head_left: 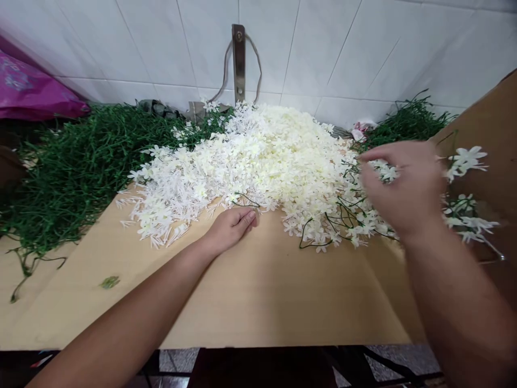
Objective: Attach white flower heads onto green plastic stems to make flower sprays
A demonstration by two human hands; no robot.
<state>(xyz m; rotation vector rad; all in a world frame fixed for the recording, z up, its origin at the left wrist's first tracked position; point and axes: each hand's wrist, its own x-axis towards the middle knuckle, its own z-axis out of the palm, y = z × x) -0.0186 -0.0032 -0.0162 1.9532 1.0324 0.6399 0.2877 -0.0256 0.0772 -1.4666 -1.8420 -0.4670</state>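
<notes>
My left hand (pixel 234 226) rests on the brown board at the front of the flower heap, its fingers curled and the thumb pressed on them. Just behind its knuckles arches a thin green stem (pixel 247 200); whether the fingers hold it is hidden. Raised over the right side of the heap, my right hand (pixel 406 186) is blurred, thumb and forefinger brought together in a pinch. Anything between those tips is too small to make out. White artificial flowers (pixel 278 156) lie piled in the middle. Flower sprigs (pixel 466 161) with green stems show beyond my right wrist.
Green plastic stems (pixel 89 167) are heaped at the left, with another bunch (pixel 407 121) at the back right. A cardboard panel (pixel 493 129) stands on the right. Behind is a tiled wall (pixel 323 48) with a metal bracket (pixel 239 64). A magenta bag (pixel 36 89) sits back left.
</notes>
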